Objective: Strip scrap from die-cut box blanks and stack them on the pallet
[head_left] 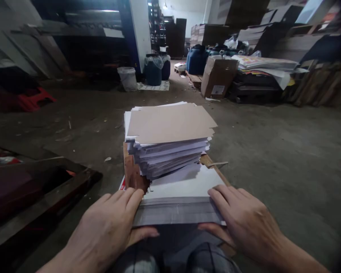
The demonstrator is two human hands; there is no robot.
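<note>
Between my two hands is a thick stack of white cardboard sheets, its near edge facing me. My left hand grips its left end, the thumb under the near edge and the fingers along the side. On the right end my right hand does the same, with fingertips on the top sheet. Just beyond, a taller, uneven pile of cut cardboard sheets rests with a brown sheet uppermost. Under the pile part of a wooden board shows. What supports the near stack is hidden.
A dark wooden pallet lies on the left, with a red stool behind it. Farther off stand a white bucket, blue drums and a cardboard box. Stacked printed sheets are at the right back. Concrete floor surrounds the pile.
</note>
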